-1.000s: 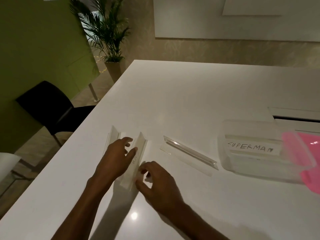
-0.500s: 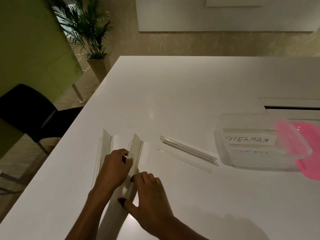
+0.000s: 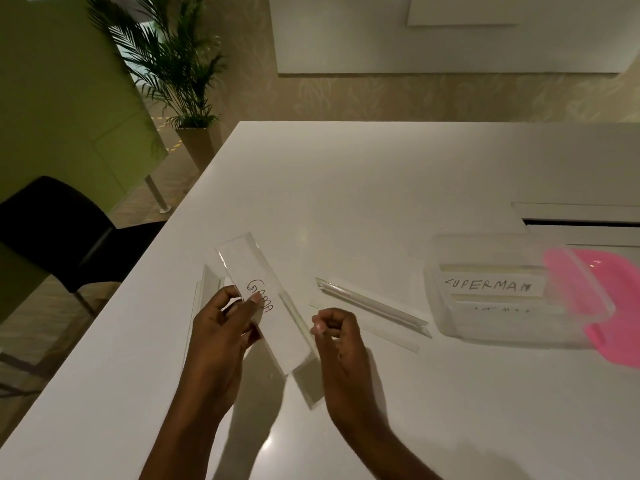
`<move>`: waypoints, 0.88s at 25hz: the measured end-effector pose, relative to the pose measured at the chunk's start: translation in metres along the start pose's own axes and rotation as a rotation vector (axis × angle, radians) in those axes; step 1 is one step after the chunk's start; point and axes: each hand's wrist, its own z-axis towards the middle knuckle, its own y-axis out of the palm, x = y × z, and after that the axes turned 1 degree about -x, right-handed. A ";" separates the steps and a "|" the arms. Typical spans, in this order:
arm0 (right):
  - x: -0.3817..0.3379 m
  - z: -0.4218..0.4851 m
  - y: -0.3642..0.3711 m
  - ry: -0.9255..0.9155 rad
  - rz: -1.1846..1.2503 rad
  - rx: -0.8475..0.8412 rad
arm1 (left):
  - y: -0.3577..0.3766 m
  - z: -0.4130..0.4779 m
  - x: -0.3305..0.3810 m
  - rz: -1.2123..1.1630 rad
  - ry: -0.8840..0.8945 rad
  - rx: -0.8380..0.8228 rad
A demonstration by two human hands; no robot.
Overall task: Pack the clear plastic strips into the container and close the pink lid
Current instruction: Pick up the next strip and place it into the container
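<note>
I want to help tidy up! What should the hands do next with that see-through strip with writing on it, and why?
Probably carry the written-on strip to the right and lay it in the container. The left hand holds it lifted, the pink lid sits at the container's right end without closing it, and another strip lies waiting.

Dim warm light, overhead glare spot on tabletop [image 3: 273, 441] near me, soft arm shadows, wide-angle bending at edges.
</note>
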 end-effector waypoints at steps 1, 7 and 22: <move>-0.005 0.003 -0.004 0.011 0.065 0.014 | 0.004 -0.005 0.001 -0.077 -0.008 -0.030; -0.019 0.011 -0.024 -0.034 0.200 0.051 | 0.035 -0.033 -0.007 -0.337 -0.075 -0.064; -0.035 0.025 -0.128 -0.154 0.133 0.252 | 0.056 -0.037 -0.005 -0.003 0.345 -0.017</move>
